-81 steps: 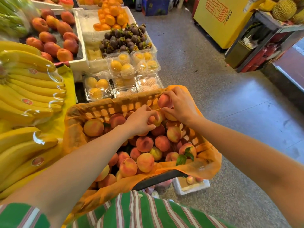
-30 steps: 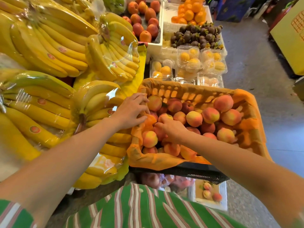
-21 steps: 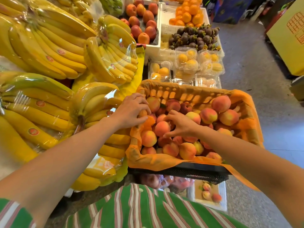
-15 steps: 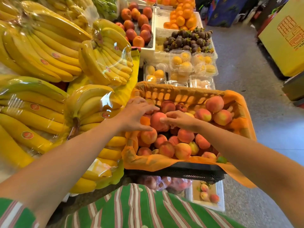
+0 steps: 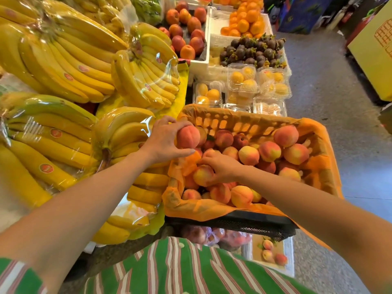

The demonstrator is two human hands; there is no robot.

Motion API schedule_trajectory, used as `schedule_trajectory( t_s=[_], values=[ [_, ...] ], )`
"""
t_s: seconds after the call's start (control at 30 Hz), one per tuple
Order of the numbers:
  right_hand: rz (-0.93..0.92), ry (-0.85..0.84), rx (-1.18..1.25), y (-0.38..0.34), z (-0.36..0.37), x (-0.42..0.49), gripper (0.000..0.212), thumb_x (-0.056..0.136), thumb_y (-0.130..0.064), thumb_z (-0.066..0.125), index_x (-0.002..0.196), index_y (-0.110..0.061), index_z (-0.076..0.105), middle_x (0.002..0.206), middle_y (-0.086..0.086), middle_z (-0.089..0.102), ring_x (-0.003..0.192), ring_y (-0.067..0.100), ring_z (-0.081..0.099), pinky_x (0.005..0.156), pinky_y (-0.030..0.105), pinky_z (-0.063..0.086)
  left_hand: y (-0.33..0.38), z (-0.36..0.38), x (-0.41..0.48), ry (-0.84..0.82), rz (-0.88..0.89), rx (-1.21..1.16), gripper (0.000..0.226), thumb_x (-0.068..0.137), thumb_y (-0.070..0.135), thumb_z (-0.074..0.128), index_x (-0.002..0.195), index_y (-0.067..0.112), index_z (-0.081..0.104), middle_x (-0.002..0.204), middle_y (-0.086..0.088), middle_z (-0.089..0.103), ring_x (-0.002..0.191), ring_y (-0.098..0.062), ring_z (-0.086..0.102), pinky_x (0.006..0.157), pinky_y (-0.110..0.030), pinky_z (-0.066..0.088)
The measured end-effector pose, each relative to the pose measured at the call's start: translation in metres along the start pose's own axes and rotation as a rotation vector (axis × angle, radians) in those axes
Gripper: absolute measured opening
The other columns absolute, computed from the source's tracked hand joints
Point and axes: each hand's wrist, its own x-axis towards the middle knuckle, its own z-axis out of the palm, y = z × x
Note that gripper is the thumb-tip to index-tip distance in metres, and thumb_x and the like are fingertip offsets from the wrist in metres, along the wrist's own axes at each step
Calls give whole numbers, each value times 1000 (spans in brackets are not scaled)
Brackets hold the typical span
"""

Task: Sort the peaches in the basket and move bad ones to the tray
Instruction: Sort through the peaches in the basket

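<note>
Left grip point(image 5: 163, 143) cups a raised peach point(image 5: 187, 137) at the left edge of the basket point(image 5: 233, 120); right grip point(image 5: 222, 168) curls round a second peach point(image 5: 201, 175). We judge them soft, easily bruised: hold broadly, lightly.

Legend: I read no text; red stickers point(image 5: 46, 168) on bananas point(image 5: 70, 145) and red print point(image 5: 383, 37) on the yellow box point(image 5: 373, 66) are illegible.
</note>
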Motion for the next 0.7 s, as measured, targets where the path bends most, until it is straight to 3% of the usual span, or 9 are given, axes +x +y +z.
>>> schedule_trajectory(
  t_s=[0.13,0.27,0.4,0.53,0.6,0.7],
  values=[
    [-30,39,-284,-6,5,7,71,74,-51,72,133,-18,49,119,6,49,108,25,46,81,34,49,3,1,-1,8,6,-25,87,53,73,58,125,24,59,102,4,37,115,-28,43,99,-43,34],
    [-44,39,-261,-1,3,6,68,72,-55,72,125,-17,53,116,3,49,104,21,47,79,33,49,4,0,0,-8,-50,-56,92,51,76,53,127,25,57,105,1,37,117,-28,41,102,-43,34],
    [74,19,346,15,-18,-12,52,79,-47,72,118,-16,58,113,-2,55,99,15,51,82,30,47,3,1,5,-39,-84,-97,92,50,76,55,129,28,53,113,-5,46,115,-28,44,101,-43,37],
    [295,-101,1136,25,-35,-37,41,94,-44,48,121,-15,55,124,25,54,102,29,56,85,32,47,13,1,10,-59,-64,-266,84,57,66,69,127,25,50,118,-1,58,104,-22,56,85,-37,51],
    [321,-106,1464,25,-43,-49,44,93,-47,40,123,-16,49,112,26,55,93,30,58,81,32,46,22,3,12,-70,-98,-373,77,61,54,74,126,25,45,118,2,55,102,-21,58,79,-31,52],
    [340,-57,1766,23,-48,-66,56,93,-52,33,125,-8,48,92,15,59,70,21,60,69,30,46,35,9,17,-81,-142,-500,70,63,45,74,122,28,40,121,-1,49,104,-21,55,75,-25,50]
  ],
)
